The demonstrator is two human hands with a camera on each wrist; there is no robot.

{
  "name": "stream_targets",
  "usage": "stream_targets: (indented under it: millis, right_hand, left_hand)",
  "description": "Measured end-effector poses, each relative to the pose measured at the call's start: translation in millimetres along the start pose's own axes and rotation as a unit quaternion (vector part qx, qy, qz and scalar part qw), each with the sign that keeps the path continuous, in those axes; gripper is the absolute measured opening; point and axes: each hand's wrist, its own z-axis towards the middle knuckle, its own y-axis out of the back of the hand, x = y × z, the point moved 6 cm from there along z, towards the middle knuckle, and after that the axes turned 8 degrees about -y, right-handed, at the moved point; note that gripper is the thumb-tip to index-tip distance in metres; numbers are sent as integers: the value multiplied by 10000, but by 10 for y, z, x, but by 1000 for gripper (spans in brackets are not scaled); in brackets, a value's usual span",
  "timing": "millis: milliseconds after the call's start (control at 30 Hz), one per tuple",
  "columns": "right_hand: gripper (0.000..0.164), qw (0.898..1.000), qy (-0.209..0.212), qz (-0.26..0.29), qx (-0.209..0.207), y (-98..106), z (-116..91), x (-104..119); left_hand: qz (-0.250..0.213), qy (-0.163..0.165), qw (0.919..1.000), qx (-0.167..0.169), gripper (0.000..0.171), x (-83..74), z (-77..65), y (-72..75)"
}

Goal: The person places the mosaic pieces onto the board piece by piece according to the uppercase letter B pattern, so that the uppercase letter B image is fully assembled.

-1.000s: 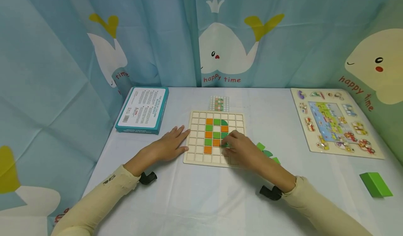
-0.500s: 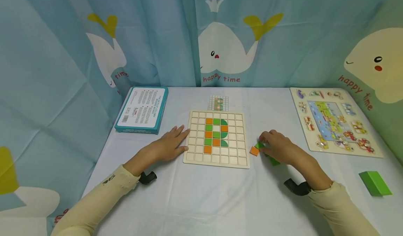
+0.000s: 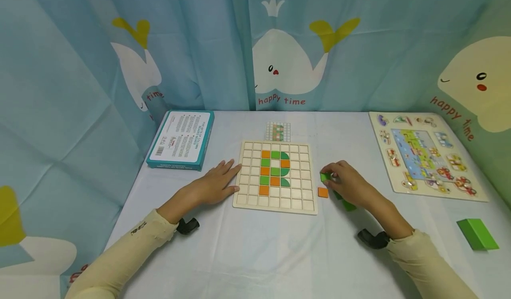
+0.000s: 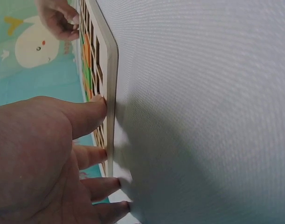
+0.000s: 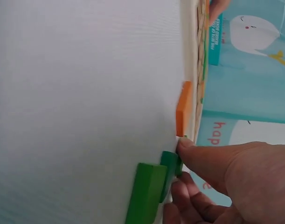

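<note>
A wooden grid board [image 3: 303,206] lies mid-table, with orange, green and dark green rounded tiles set in several cells. My left hand [image 3: 215,181] rests at its left edge, fingers spread; in the left wrist view the thumb [image 4: 88,119] touches the board's rim. Right of the board, my right hand [image 3: 346,181] pinches a green square tile [image 3: 325,177] between thumb and fingers. Near it lie an orange square tile [image 3: 323,192] and another green tile [image 3: 349,206]. A dark green tile [image 5: 168,175] shows beside the fingers in the right wrist view, partly hidden.
Behind the board lies a small pattern card [image 3: 277,131]. A teal box [image 3: 179,139] stands at the back left, a wooden picture puzzle [image 3: 427,157] at the right. Nearer on the right is a green block [image 3: 477,234]. Curtains [image 3: 223,46] hang behind the table.
My right hand has left the board, where a dark green rounded tile now sits in a cell, and gone right to the loose tiles. It has shifted a green square tile slightly. The left hand stays.
</note>
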Motion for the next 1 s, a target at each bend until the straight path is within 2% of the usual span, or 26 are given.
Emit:
stream_targets:
  millis: [533,767,900,1000]
  right_hand:
    - [29,10000,20,-8,-52,-84,16,65]
    - [28,9996,-79,-108,-245,-93,-34,150]
    - [29,9992,-105,-37,-387,-95,-54,257]
    - [26,9989,190,40,-428,-141,-73,421]
  left_hand:
    - [33,15,10000,7,72,-12,0,6]
    - [43,-1,10000,-9,73,-17,4,-6]
    - [44,31,10000,-10,73,-10,2,-9]
    - [82,36,10000,-11,73,-8,1,-6]
